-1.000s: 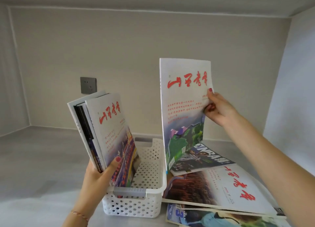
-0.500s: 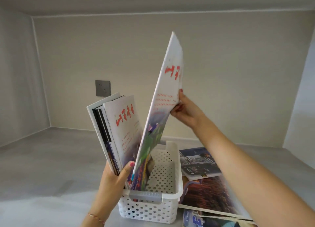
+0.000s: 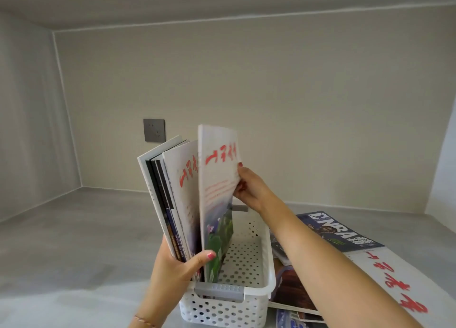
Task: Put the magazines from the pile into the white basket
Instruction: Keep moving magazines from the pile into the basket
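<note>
A white perforated basket [image 3: 267,261] stands on the grey surface at the bottom middle. Several magazines [image 3: 170,199] stand upright in its left side, and my left hand [image 3: 177,268] grips them near their lower edge with the thumb across the front. My right hand [image 3: 249,187] holds a white magazine with red lettering [image 3: 217,177] by its right edge; it stands upright in the basket against the others. The pile of magazines [image 3: 345,236] lies flat to the right of the basket, partly hidden by my right forearm.
The grey surface [image 3: 74,241] spreads out to the left of the basket. A wall with a dark socket plate [image 3: 154,130] closes the back, side walls stand left and right, and a ceiling panel hangs low overhead.
My right hand has carried the white magazine from above the pile leftward and down into the basket, turning it upright beside the ones held by my left hand.
</note>
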